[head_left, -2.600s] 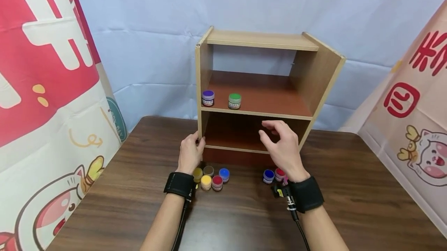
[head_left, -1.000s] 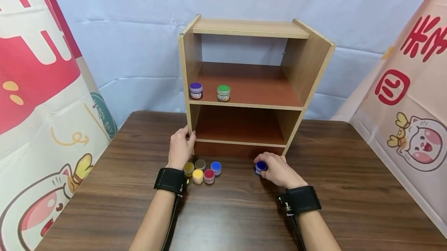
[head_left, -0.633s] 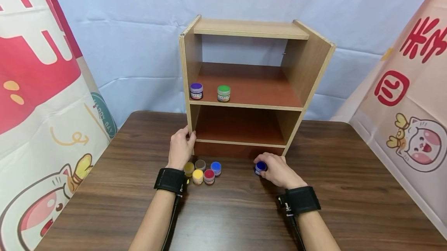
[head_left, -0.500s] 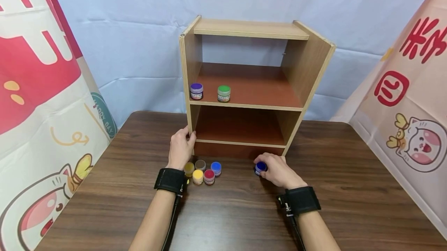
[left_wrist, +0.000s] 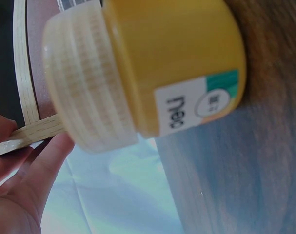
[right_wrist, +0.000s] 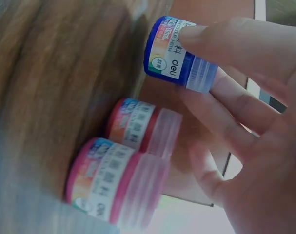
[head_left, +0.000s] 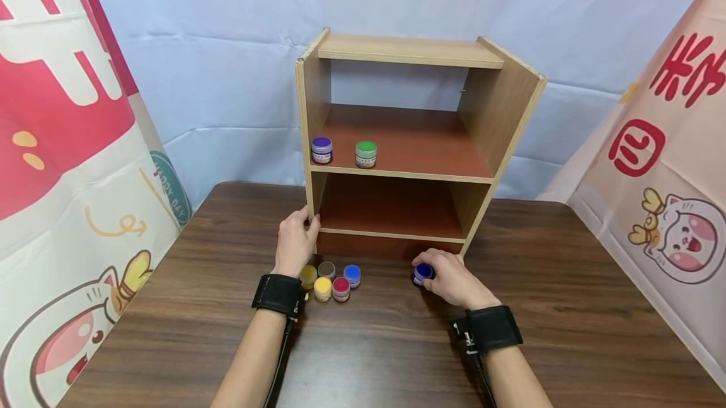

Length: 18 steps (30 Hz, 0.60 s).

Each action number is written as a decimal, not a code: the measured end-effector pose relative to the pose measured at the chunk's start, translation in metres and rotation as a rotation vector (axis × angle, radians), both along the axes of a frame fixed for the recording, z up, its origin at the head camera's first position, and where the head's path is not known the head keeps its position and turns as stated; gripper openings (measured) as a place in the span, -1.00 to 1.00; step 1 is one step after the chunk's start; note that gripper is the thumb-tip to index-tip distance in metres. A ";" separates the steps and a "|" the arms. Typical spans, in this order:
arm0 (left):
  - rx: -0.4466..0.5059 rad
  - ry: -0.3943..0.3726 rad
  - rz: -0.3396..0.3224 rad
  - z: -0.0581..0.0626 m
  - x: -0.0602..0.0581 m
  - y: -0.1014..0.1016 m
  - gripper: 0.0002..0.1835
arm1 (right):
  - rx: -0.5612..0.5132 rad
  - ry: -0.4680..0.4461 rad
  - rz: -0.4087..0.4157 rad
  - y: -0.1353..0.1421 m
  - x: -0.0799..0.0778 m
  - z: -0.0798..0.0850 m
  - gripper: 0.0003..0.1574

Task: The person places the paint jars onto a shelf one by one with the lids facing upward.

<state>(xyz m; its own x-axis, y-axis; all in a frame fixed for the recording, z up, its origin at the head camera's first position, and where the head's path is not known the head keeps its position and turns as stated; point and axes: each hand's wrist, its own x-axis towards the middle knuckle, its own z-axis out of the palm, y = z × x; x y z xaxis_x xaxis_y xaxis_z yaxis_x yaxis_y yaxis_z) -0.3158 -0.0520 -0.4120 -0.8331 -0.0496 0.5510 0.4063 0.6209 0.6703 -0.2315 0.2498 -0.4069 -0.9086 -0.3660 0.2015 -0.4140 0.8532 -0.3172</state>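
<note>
My left hand point(head_left: 293, 244) grips the left side panel of the wooden shelf unit point(head_left: 416, 171) near its base, thumb on the inner side. In the left wrist view the fingers point(left_wrist: 38, 178) lie on both faces of that panel. With my right hand point(head_left: 454, 277) I pinch a dark blue paint jar point(head_left: 422, 273), which stands on the table by the unit's right front. The right wrist view shows the thumb on its label. Beside it are a red paint jar point(right_wrist: 143, 129) and a pink paint jar point(right_wrist: 118, 180), hidden under that hand in the head view.
An ochre jar point(head_left: 308, 276), grey-brown jar point(head_left: 326, 270), yellow jar point(head_left: 322, 289), dark red jar point(head_left: 341, 289) and lighter blue jar point(head_left: 352, 276) cluster by my left wrist. A purple-lidded jar point(head_left: 321, 151) and green-lidded jar point(head_left: 365, 154) stand on the upper shelf.
From raised in front of the lower shelf, my right hand has come down and taken hold of the dark blue jar. The left hand keeps its grip; the head view has shifted slightly.
</note>
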 end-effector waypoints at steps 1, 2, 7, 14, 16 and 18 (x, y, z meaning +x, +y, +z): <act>0.002 0.000 -0.001 0.000 0.000 0.000 -0.67 | -0.004 0.005 0.003 0.000 0.000 0.001 -0.57; 0.003 0.003 -0.002 0.000 0.000 0.000 -0.67 | -0.009 0.009 0.007 -0.001 0.001 0.003 -0.57; 0.008 0.034 -0.002 0.001 -0.002 0.000 -0.68 | -0.062 0.033 0.028 -0.004 0.003 0.015 -0.56; 0.005 0.026 -0.004 0.001 -0.001 0.001 -0.71 | -0.197 0.030 0.054 -0.012 0.012 0.036 -0.59; 0.005 0.016 -0.003 0.001 0.000 0.001 -0.72 | -0.213 0.036 0.067 -0.014 0.014 0.043 -0.59; 0.007 0.010 0.000 0.001 0.000 0.000 -0.72 | -0.226 0.051 0.084 -0.016 0.014 0.050 -0.60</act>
